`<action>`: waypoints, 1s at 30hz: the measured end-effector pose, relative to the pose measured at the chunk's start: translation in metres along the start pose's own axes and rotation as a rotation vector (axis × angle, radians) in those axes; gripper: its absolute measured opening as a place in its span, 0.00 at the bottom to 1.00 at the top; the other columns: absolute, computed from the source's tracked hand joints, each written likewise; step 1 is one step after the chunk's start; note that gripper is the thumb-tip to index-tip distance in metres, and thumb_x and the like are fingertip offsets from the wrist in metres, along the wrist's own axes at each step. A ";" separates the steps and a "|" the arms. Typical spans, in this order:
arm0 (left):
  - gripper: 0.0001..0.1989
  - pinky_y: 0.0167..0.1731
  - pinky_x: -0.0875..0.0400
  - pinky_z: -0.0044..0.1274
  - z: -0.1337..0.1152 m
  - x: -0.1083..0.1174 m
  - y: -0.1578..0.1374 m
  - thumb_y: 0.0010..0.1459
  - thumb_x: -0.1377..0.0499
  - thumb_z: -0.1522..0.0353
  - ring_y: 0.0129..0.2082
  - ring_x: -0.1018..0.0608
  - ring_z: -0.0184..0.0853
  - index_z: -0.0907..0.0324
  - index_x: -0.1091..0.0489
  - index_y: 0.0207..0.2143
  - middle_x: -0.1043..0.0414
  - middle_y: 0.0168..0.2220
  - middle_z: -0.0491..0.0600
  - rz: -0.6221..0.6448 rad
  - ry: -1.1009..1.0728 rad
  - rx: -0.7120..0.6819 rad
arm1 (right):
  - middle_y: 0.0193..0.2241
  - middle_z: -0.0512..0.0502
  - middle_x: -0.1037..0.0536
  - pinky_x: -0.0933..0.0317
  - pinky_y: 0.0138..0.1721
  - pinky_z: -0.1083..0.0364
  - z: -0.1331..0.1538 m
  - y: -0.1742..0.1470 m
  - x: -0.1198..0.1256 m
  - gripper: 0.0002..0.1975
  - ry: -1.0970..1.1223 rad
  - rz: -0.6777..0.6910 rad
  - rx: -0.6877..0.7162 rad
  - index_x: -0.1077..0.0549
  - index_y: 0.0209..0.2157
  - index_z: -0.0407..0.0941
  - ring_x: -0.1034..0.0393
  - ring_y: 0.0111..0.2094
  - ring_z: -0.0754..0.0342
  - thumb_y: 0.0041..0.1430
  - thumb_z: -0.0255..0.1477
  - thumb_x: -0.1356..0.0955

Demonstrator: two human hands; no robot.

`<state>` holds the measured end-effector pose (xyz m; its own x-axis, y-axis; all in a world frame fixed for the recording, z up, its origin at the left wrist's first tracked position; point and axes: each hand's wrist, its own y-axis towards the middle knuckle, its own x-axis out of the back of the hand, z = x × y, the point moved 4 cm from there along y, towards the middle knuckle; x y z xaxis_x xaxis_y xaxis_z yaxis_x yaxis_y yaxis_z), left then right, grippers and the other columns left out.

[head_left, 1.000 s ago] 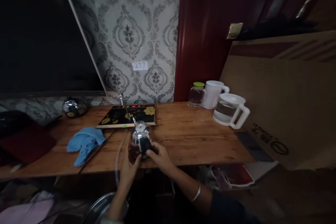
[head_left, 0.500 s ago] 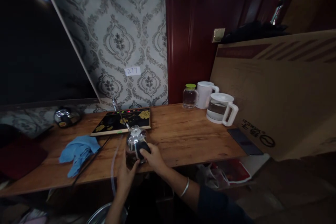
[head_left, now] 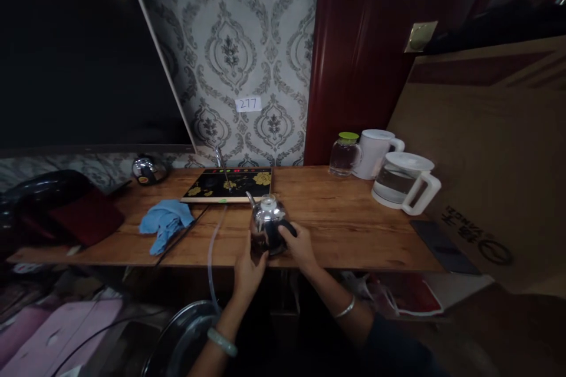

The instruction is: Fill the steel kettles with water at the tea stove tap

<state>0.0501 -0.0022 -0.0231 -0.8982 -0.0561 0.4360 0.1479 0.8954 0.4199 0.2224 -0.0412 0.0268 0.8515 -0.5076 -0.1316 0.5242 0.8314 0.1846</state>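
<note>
Small steel kettle [head_left: 265,221] upright near front edge of wooden counter [head_left: 345,235], spout pointing away to the left. Right hand [head_left: 300,244] wrapped around its black handle; left hand [head_left: 248,265] cupped against the near side of the body. Just behind: black tea tray [head_left: 234,184] with gold flowers. Blue cloth [head_left: 164,224] lies to the left; clear tube [head_left: 212,259] hangs over the counter edge beside the left hand. Glass jar [head_left: 345,155], white jug [head_left: 375,153] and glass carafe [head_left: 404,181] stand well apart, far right.
</note>
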 end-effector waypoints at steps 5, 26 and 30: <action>0.36 0.57 0.32 0.42 -0.004 -0.022 0.001 0.52 0.38 0.64 0.57 0.25 0.47 0.60 0.39 0.63 0.27 0.57 0.60 0.056 -0.036 -0.066 | 0.17 0.54 0.33 0.44 0.23 0.58 -0.002 0.007 0.023 0.18 -0.033 -0.066 0.004 0.29 0.20 0.44 0.40 0.22 0.58 0.44 0.45 0.29; 0.27 0.61 0.35 0.43 -0.005 -0.045 0.027 0.61 0.45 0.65 0.62 0.29 0.46 0.60 0.36 0.63 0.31 0.61 0.59 0.328 0.164 -0.281 | 0.19 0.50 0.29 0.41 0.27 0.55 -0.008 0.090 0.104 0.23 -0.216 -0.265 0.118 0.27 0.21 0.43 0.36 0.25 0.53 0.43 0.51 0.31; 0.25 0.60 0.33 0.43 -0.005 -0.047 0.021 0.64 0.48 0.64 0.62 0.30 0.46 0.59 0.34 0.62 0.30 0.61 0.56 0.315 0.331 -0.354 | 0.18 0.50 0.31 0.43 0.27 0.55 -0.017 0.119 0.118 0.26 -0.276 -0.275 0.109 0.29 0.19 0.44 0.38 0.25 0.53 0.41 0.56 0.33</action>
<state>0.0976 0.0171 -0.0314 -0.6197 0.0029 0.7848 0.5677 0.6921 0.4457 0.3847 0.0019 0.0168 0.6438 -0.7617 0.0731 0.7189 0.6348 0.2833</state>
